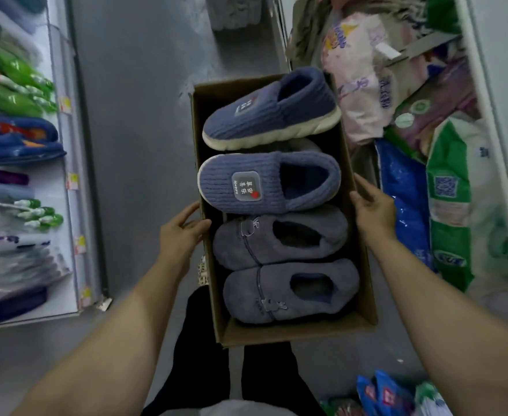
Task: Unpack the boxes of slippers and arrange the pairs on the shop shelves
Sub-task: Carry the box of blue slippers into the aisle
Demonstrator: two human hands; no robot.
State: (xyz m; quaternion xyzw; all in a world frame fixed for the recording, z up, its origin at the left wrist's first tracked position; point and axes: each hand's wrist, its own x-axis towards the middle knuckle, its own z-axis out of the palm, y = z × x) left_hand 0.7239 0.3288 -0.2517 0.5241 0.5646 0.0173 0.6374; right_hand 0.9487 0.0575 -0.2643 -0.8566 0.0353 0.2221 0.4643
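**Between two hands, a box of four slippers**

Between the shop shelves, a person is holding an open cardboard box [359, 259] out in front of the body, its long axis running straight away from the chest. The left hand [180, 232] is gripping the left wall, thumb hooked over the rim and fingers [186, 213] wrapping the outside. The right hand [373, 205] is pressing flat against the right wall, its fingers [364, 183] lying straight and together along the cardboard.

Four slippers are lying crosswise inside, toes pointing left. Nearest the body is a pair of grey plush slippers [282, 265], soft and rounded, each with a small embroidered figure. Beyond them a ribbed blue slipper [267, 181] with a sewn patch is lying flat, and its mate [270, 112] is resting tilted at the far end, showing a thick white sole.

Since every toe is facing left, the left hand is sitting just beside the toes of the grey pair, while the right hand is nearer the heel openings, which probably offer the easier pinch. Either hand must first let go of the box.

Left of the aisle, shelves [66, 163] are carrying bagged goods and blue slippers [15, 139]; on the right, stacked plastic bags [403, 187] are crowding close to the box.
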